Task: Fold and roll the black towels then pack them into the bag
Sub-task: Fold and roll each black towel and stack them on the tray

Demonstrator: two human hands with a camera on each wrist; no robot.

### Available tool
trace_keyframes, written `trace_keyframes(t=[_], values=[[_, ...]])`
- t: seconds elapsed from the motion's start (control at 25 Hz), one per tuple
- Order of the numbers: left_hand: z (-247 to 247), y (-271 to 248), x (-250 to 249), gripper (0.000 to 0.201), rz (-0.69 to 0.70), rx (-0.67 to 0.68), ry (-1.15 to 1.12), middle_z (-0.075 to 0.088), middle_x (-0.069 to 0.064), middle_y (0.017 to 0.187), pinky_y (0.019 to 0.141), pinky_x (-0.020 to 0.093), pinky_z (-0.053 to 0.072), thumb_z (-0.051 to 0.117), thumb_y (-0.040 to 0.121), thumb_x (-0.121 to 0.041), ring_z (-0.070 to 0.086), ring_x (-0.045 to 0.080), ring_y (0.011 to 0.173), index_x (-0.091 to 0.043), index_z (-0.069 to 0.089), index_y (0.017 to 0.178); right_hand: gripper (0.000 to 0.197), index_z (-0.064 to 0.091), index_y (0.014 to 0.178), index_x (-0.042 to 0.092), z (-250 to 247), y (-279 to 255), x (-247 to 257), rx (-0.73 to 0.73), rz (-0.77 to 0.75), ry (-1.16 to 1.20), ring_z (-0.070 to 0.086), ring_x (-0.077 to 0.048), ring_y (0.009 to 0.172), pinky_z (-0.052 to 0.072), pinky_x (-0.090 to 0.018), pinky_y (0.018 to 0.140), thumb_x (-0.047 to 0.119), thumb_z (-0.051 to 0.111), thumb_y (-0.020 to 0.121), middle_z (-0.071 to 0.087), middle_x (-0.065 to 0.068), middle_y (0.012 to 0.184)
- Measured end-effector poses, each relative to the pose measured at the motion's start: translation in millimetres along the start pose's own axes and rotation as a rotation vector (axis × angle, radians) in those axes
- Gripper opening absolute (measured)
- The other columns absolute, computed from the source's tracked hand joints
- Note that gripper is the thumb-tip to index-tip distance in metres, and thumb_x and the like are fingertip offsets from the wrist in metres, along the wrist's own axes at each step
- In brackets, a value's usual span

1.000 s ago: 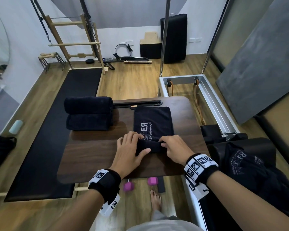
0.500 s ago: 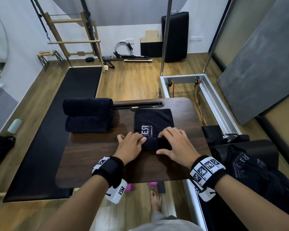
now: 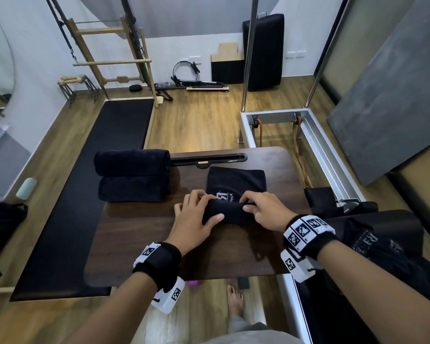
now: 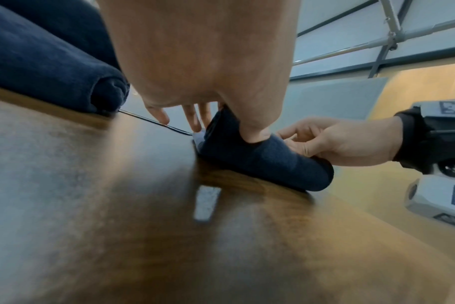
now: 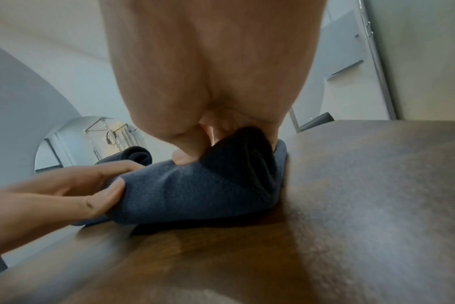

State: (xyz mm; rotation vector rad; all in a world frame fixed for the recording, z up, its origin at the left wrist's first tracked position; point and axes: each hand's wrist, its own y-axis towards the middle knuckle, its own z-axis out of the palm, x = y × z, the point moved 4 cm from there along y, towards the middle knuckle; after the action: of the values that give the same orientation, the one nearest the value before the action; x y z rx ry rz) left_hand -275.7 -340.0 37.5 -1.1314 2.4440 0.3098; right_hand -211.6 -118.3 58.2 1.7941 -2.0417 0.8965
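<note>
Two rolled towels (image 3: 132, 176) lie done, well left of the fingers. Third towel (image 3: 236, 181) about half rolled: left hand (image 3: 193, 219) and right hand (image 3: 266, 212) curl onto its roll (image 3: 225, 213), flat part beyond the fingertips (bag packing apparently not begun).

The towel (image 3: 236, 184) under my fingers (image 3: 199, 196) is dark, matt terry cloth, soft and napped, with a white printed logo. Left of it, two rolled towels (image 3: 133, 175) share the same fuzzy pile. The worktop (image 3: 139, 234) is dark wood grain with a smooth, faintly glossy sheen. My wristbands (image 3: 159, 260) are black fabric.
</note>
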Motion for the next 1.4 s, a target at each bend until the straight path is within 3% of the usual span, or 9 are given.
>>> trace_keyframes(t=[0.2, 0.28, 0.4, 0.6, 0.72, 0.84, 1.0, 1.16, 1.4], values=[[3.4, 25.3, 9.4, 0.025, -0.130, 0.077, -0.188, 0.056, -0.019, 0.123, 0.103, 0.044, 0.024, 0.047, 0.106, -0.056, 0.048, 0.010, 0.121, -0.043, 0.054, 0.126, 0.007, 0.058, 0.107, 0.032, -4.3, 4.9, -7.7, -0.159, -0.026, 0.183, 0.063, -0.013, 0.092, 0.049, -0.036, 0.081, 0.031, 0.063, 0.102, 0.067, 0.008, 0.094], [5.6, 36.4, 16.2, 0.021, -0.188, 0.127, -0.236, 0.062, -0.015, 0.121, 0.111, 0.049, 0.021, 0.042, 0.107, -0.057, 0.051, 0.012, 0.119, -0.043, 0.050, 0.120, 0.022, 0.060, 0.107, 0.032, -10.3, -1.1, -12.2, -0.294, -0.087, 0.246, 0.061, -0.008, 0.102, 0.050, -0.030, 0.087, 0.045, 0.073, 0.093, 0.065, 0.013, 0.104], [6.5, 51.0, 21.5, 0.023, -0.246, 0.158, -0.263, 0.066, -0.011, 0.115, 0.113, 0.052, 0.020, 0.036, 0.108, -0.061, 0.056, 0.016, 0.112, -0.041, 0.044, 0.115, 0.052, 0.059, 0.121, 0.036, -8.9, -2.1, -17.5, -0.231, -0.125, 0.152, 0.054, -0.007, 0.116, 0.048, -0.035, 0.100, 0.053, 0.083, 0.078, 0.058, 0.019, 0.120], [1.6, 58.5, 22.5, 0.031, -0.283, 0.122, -0.353, 0.065, -0.012, 0.116, 0.102, 0.044, 0.020, 0.032, 0.106, -0.066, 0.058, 0.018, 0.109, -0.037, 0.039, 0.115, 0.034, 0.062, 0.110, 0.035, -18.4, 12.3, -33.2, -0.205, -0.006, 0.253, 0.066, -0.014, 0.102, 0.056, -0.046, 0.091, 0.050, 0.080, 0.085, 0.070, 0.009, 0.106], [2.0, 51.6, 29.1, 0.050, -0.316, 0.146, -0.408, 0.057, -0.013, 0.127, 0.111, 0.045, 0.021, 0.031, 0.094, -0.081, 0.044, 0.016, 0.119, -0.042, 0.042, 0.124, 0.026, 0.070, 0.105, 0.028, -21.6, 20.5, -34.9, -0.201, -0.017, 0.251, 0.067, -0.005, 0.093, 0.057, -0.043, 0.088, 0.051, 0.072, 0.092, 0.072, 0.012, 0.098], [1.9, 44.6, 33.1, 0.059, -0.369, 0.151, -0.524, 0.040, -0.021, 0.128, 0.104, 0.044, 0.028, 0.044, 0.081, -0.081, 0.033, 0.020, 0.123, -0.047, 0.044, 0.129, 0.033, 0.074, 0.107, 0.018, -22.0, 30.5, -39.3, -0.202, -0.003, 0.133, 0.063, -0.015, 0.099, 0.051, -0.046, 0.095, 0.049, 0.063, 0.099, 0.064, 0.007, 0.102], [-0.3, 60.1, 29.9, 0.047, -0.395, 0.104, -0.476, 0.044, -0.010, 0.124, 0.106, 0.046, 0.034, 0.050, 0.099, -0.071, 0.043, 0.025, 0.123, -0.030, 0.055, 0.122, 0.027, 0.067, 0.103, 0.029, -30.4, 39.8, -40.8, -0.224, 0.062, 0.159, 0.066, -0.018, 0.106, 0.052, -0.045, 0.093, 0.053, 0.056, 0.102, 0.071, 0.007, 0.103], [-2.2, 84.7, 25.5, 0.059, -0.470, 0.026, -0.272, 0.056, 0.000, 0.122, 0.112, 0.053, 0.035, 0.033, 0.103, -0.072, 0.054, 0.025, 0.117, -0.021, 0.062, 0.110, 0.041, 0.062, 0.102, 0.035, -36.5, 39.3, -46.0, -0.331, 0.047, 0.290, 0.061, -0.006, 0.101, 0.052, -0.032, 0.084, 0.069, 0.071, 0.081, 0.062, 0.014, 0.106], [-3.4, 103.5, 11.0, 0.068, -0.636, -0.159, -0.357, 0.064, 0.007, 0.112, 0.096, 0.049, 0.053, 0.032, 0.100, -0.078, 0.062, 0.026, 0.103, -0.016, 0.059, 0.107, 0.055, 0.071, 0.117, 0.028, -46.9, 54.7, -57.3, -0.461, 0.182, 0.380, 0.064, -0.008, 0.099, 0.055, -0.032, 0.087, 0.068, 0.076, 0.079, 0.070, 0.011, 0.108]])
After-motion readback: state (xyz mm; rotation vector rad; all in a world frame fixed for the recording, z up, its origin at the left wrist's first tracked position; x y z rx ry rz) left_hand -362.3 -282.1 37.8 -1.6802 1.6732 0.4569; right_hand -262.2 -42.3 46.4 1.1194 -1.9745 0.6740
